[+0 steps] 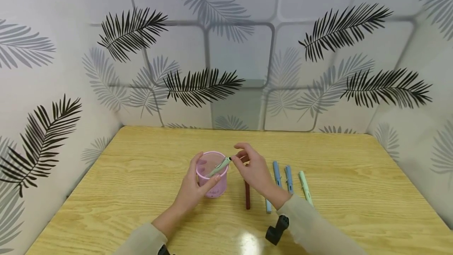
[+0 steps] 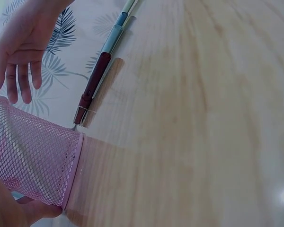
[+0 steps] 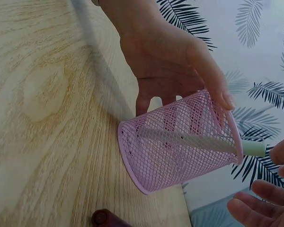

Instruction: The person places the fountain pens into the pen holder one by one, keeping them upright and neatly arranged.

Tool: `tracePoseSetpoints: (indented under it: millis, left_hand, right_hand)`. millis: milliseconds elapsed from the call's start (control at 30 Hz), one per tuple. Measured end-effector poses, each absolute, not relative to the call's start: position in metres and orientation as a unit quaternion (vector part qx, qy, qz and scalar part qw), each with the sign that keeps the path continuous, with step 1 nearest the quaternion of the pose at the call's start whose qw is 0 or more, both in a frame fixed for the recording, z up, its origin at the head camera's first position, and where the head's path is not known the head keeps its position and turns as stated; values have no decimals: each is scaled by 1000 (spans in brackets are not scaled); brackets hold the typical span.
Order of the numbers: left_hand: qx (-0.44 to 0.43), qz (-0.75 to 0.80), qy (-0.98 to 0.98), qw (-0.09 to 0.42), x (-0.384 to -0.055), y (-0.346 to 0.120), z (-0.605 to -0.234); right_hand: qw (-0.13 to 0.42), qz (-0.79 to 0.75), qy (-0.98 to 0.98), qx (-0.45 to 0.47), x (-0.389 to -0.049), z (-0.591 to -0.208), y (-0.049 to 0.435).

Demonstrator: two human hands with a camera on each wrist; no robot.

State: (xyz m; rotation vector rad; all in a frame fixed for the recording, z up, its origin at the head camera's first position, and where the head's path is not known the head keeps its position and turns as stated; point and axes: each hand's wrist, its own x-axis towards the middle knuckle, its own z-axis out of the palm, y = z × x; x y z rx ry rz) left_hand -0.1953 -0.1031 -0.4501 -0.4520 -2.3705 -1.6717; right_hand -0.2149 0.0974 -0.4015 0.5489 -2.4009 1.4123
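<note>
A pink mesh pen cup [image 1: 215,190] stands on the table, and my left hand [image 1: 192,186] grips it from the side with the thumb near its rim. One pale green pen [image 1: 222,165] leans inside the cup with its end poking out over the rim; in the right wrist view the pen's shaft [image 3: 189,140] shows through the mesh. My right hand [image 1: 256,170] is just beside that end. Its fingers are loosely bent and apart, and a small gap shows between the thumb [image 3: 283,153] and the pen.
Right of the cup, a dark red pen [image 1: 247,196] lies on the wooden table [image 1: 141,168]. Beyond it are two blue pens [image 1: 289,178], a light blue pen [image 1: 268,206] partly under my right wrist, and a light green pen [image 1: 305,186]. A leaf-patterned wall [image 1: 240,58] borders the table.
</note>
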Motion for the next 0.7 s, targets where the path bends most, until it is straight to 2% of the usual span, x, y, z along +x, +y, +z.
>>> tracePoseSetpoints:
  millis: [233, 700]
  left_hand:
    - [-147, -566, -804, 104, -195, -103, -450]
    - [-154, -570, -802, 89, -193, -104, -446]
  right_hand:
    - [132, 489, -844, 175, -217, -400, 114]
    - [131, 450, -870, 153, -215, -400, 149]
